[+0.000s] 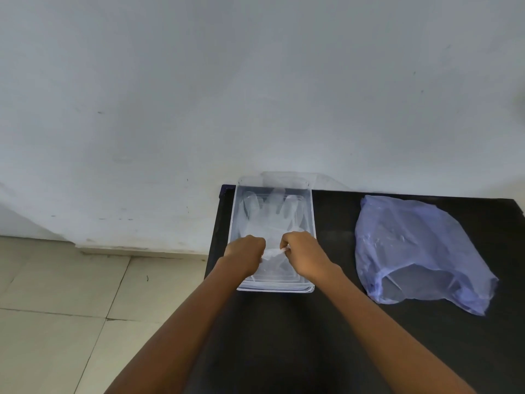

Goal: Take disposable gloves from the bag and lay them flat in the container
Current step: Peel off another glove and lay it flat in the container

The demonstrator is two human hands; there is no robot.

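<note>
Black tabletop (pixel 284 336) meets a pale wall. Your left hand (pixel 246 253) and right hand (pixel 301 251) pinch the cuff of a clear, filmy plastic glove (pixel 270 220), fingers toward twelve, inside the transparent rectangular container (pixel 312 223). It looks weightless, limp, clingy, so grip the cuff corners. A translucent blue plastic bag (pixel 420 251) lies at three o'clock.

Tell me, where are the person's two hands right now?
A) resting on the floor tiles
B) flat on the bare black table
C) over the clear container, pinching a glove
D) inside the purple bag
C: the left hand and right hand pinch a clear glove over the container; the purple bag lies apart.
</note>
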